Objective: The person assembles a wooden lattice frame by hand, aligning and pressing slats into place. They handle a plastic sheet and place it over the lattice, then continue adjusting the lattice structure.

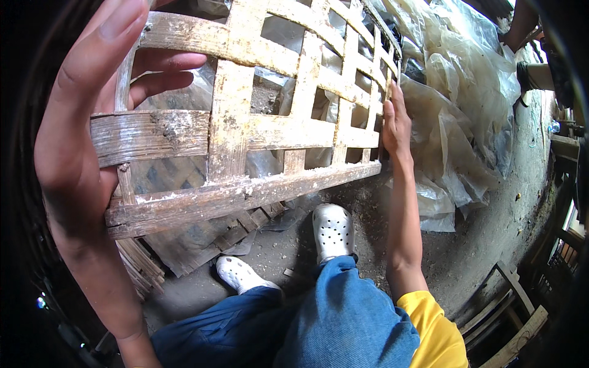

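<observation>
A woven bamboo lattice tray (230, 122) with a wooden edge strip (257, 191) is held up in front of me, tilted. Its slats are worn, with dark stains and whitish residue along the lower strip. My left hand (83, 110) grips the left end, thumb on the near side and fingers curling through the gap behind the end slat. At the far right end, my right hand (397, 126) is closed along the side edge, its fingers pointing up; part of its grip is hidden behind the frame.
Crumpled translucent plastic sheeting (454, 104) is heaped at the right. Bundled slats (140, 267) lie at the lower left, and wooden pieces (512, 319) stand at the lower right. My feet in white clogs (333, 232) stand on the dirty grey floor (362, 230), scattered with crumbs.
</observation>
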Action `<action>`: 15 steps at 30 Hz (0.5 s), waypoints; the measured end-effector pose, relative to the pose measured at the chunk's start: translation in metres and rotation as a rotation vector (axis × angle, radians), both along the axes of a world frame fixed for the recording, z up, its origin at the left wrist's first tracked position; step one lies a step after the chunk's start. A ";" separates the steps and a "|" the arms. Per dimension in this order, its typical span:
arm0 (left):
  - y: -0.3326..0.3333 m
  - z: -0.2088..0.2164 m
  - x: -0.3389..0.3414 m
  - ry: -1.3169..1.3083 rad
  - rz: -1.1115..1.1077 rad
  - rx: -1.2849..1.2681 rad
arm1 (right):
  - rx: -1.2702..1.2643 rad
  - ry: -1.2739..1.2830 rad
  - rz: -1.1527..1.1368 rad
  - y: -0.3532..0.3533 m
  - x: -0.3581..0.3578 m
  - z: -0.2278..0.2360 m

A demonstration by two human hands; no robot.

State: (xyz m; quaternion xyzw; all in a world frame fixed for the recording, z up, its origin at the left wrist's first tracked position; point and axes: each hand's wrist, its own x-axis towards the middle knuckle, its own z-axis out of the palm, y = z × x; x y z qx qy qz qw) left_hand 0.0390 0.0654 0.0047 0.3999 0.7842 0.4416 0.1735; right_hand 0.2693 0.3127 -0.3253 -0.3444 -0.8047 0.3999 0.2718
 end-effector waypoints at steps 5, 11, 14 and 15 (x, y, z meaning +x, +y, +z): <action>-0.004 0.005 -0.003 0.029 -0.021 -0.033 | -0.008 -0.031 -0.114 -0.001 0.006 0.004; -0.005 0.006 -0.006 0.034 -0.027 -0.045 | 0.237 0.461 0.433 -0.063 -0.118 0.158; -0.006 0.006 -0.008 0.027 -0.028 -0.047 | 0.555 0.122 0.516 -0.094 -0.139 0.213; -0.007 0.007 -0.007 0.029 -0.027 -0.050 | 0.580 0.024 0.483 -0.100 -0.139 0.217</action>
